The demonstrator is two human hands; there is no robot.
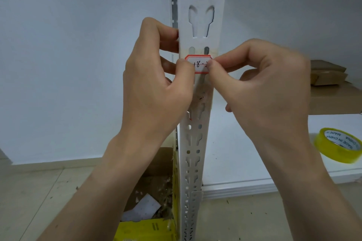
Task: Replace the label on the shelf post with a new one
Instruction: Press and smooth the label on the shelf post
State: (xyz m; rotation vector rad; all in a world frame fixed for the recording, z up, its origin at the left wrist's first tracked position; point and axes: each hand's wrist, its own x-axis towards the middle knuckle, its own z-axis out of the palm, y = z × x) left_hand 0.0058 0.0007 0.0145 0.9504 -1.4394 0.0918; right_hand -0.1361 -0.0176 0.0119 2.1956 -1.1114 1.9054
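Label (198,64): a small white paper sticker with a red border and handwritten figures. It sits on the front face of the white slotted shelf post (201,15), just below a band of yellowed adhesive residue. By its appearance, the label is nearly weightless, thin and limp, and is likely to tear or crease readily. Its adhesive back will probably grab on first contact. Handle it by the two short ends only, with fingertips off the writing. Press from one end toward the other to avoid wrinkles.

The left hand (154,83) grips the post. Its fingers hook round the left edge while the thumb presses on the left end of the label. The right hand (264,83) is closed in a fine pinch, with thumb and forefinger tips meeting at the right end of the label and the other fingers curled underneath. Both forearms rise from below, one on each side of the post.

A yellow tape roll (338,145) lies on the shelf board (254,162) to the right, well apart.
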